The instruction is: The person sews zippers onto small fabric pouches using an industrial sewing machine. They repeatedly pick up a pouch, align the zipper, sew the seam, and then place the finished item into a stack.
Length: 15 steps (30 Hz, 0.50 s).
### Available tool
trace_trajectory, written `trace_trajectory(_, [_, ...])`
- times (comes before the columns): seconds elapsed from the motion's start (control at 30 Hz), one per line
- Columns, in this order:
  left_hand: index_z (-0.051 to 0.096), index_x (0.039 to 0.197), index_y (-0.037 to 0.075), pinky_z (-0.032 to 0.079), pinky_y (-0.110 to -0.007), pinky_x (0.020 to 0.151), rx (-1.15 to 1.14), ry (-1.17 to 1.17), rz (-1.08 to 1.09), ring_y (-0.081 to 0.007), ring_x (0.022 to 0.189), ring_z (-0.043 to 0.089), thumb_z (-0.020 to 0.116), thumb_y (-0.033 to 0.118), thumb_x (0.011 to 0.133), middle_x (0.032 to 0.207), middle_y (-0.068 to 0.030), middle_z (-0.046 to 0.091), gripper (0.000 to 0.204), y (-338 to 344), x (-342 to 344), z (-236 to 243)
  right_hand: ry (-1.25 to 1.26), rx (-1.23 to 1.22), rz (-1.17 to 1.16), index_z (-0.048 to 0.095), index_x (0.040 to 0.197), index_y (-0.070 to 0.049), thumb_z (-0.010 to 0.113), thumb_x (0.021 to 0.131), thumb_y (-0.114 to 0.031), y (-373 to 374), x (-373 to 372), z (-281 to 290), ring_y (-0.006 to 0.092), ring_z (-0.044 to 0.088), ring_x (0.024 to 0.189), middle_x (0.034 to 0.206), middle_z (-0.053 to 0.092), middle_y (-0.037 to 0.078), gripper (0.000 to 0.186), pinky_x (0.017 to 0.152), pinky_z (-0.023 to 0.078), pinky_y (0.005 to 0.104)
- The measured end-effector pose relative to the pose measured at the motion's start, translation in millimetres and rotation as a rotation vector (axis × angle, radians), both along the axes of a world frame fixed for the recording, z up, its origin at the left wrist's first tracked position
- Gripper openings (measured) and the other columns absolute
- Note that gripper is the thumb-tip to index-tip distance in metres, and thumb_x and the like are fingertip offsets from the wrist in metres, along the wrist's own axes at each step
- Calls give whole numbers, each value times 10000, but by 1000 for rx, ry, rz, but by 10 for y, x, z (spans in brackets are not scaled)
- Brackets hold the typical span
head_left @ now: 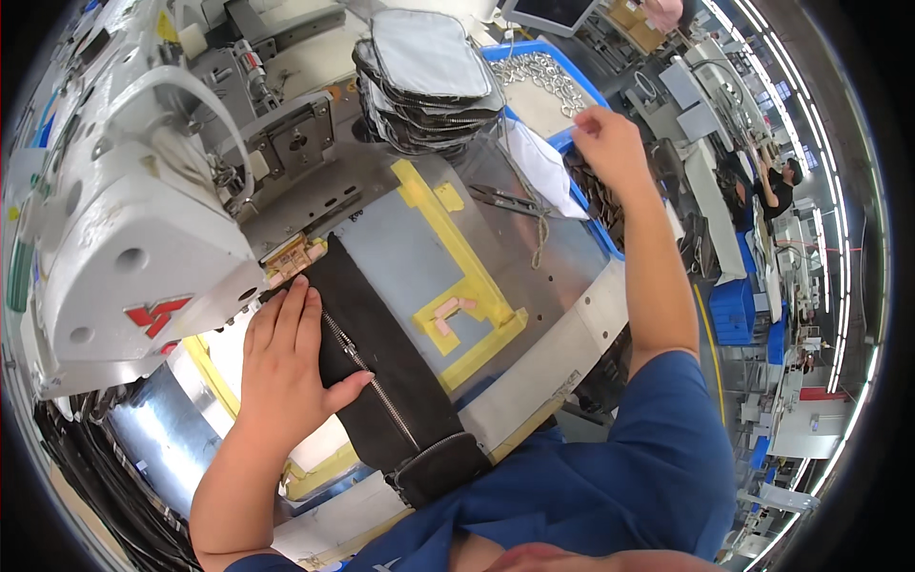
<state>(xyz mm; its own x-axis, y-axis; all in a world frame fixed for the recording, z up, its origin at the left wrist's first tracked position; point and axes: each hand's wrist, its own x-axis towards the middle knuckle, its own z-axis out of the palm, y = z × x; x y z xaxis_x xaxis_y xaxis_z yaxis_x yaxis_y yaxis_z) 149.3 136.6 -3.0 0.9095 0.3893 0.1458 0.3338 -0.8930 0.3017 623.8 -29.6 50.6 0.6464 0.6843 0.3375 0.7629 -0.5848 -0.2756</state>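
My left hand (286, 353) lies flat with its fingers stretched out on a black fabric piece (381, 381) with a metal zipper. A zipper slider (350, 349) sits near my thumb, and my fingertips are close to the sewing machine's head (143, 257). Out to the far right, my right hand (613, 148) is over the edge of a blue tray (596, 86) of small metal hardware pieces (548, 76). Its fingers are curled together; whatever they may hold cannot be made out.
A stack of grey-and-black zippered fabric pieces (429, 67) stands behind the work plate. Tweezers or thin snips (505, 198) lie beside white cloth (543, 162). Yellow tape (438, 229) frames part of the plate. Black fabric pieces (95, 477) hang at lower left.
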Motion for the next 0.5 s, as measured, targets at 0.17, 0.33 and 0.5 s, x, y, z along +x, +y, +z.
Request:
trace_trajectory(0.17, [548, 1482, -68, 385, -512, 1200, 32, -13, 19, -423, 1392, 506, 888, 554, 700, 1576, -228, 521, 1055, -6, -63, -37, 147, -86, -69, 731, 1165, -36, 884, 781, -148, -133, 602, -471, 296, 758, 930, 950, 771, 125, 428, 877, 594, 416])
trace_trajectory(0.33, [538, 1468, -99, 391, -516, 1204, 4, -61, -44, -442, 1399, 502, 835, 578, 766, 1558, -269, 526, 1019, 59, -57, -19, -36, -187, -88, 750, 1112, -39, 848, 803, -132, -118, 649, -457, 357, 767, 954, 977, 777, 175, 337, 858, 599, 460])
trace_trajectory(0.5, [596, 1428, -53, 403, -507, 1215, 58, -55, -30, -374, 1417, 532, 777, 566, 852, 1525, -214, 571, 865, 6, -140, -34, 269, 245, 177, 763, 1119, -1, 757, 927, -11, 351, -668, 3, 80, 640, 768, 826, 706, 9, 192, 728, 528, 267])
